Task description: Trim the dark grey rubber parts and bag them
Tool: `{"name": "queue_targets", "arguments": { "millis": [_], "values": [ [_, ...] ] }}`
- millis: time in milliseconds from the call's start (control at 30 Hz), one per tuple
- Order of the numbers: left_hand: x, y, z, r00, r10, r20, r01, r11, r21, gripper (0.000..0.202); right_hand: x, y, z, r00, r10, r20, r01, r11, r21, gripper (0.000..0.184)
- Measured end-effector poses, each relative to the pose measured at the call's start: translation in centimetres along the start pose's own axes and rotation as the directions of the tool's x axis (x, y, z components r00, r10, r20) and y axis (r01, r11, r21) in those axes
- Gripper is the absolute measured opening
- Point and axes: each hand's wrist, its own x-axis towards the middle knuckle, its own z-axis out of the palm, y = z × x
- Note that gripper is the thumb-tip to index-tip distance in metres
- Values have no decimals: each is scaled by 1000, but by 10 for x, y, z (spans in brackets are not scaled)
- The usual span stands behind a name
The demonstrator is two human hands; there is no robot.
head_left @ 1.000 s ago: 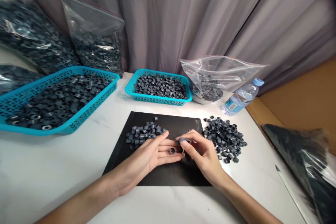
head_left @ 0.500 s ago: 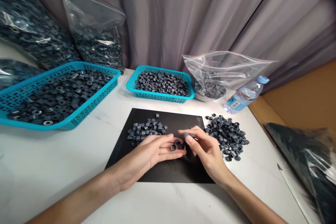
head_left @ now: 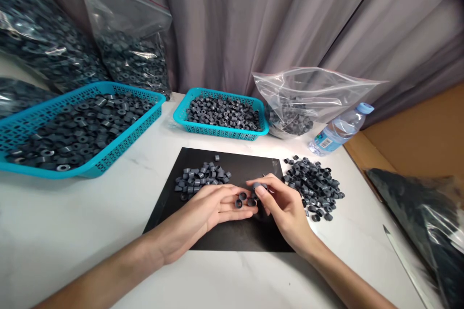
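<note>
Across the back, a grey curtain (head_left: 224,19) hangs in folds above the white table (head_left: 97,217). At the left sits the larger blue basket (head_left: 126,140), full of grey rings, with a wide lane of tabletop between its right edge and the black mat (head_left: 239,239). The smaller blue basket (head_left: 221,131) stands beyond the mat's far edge, a band of tabletop between them; its right end is just beside the open zip bag (head_left: 315,91). Another strip of tabletop runs along the mat's near edge, crossed by both forearms.

Over the middle of the mat, the person's left hand (head_left: 213,205) is palm up, fingers extended and unclenched, with a few loose rings (head_left: 242,197) resting on them. The right hand (head_left: 288,203) faces it with little room between, its thumb and fingers pinched narrowly on one grey ring (head_left: 257,186).

The right pile (head_left: 312,183) lies along the mat's right edge, close to the right hand. The left pile (head_left: 201,175) is on the mat's left half, beyond the left hand, and dark mat shows to its right. The water bottle (head_left: 337,130) leans behind the right pile. Smallest, a single ring (head_left: 217,158) lies apart near the mat's far edge.
</note>
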Motion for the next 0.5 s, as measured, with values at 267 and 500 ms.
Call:
{"name": "queue_targets", "arguments": {
  "millis": [267, 500],
  "values": [
    [3, -5, 0, 999, -19, 47, 19, 1000, 13, 27, -6, -2, 4, 996, -83, 23, 86, 979, -182, 20],
    [2, -6, 1, 998, -4, 61, 5, 1000, -9, 26, -7, -8, 4, 994, -102, 50, 110, 973, -203, 22]
  ]
}}
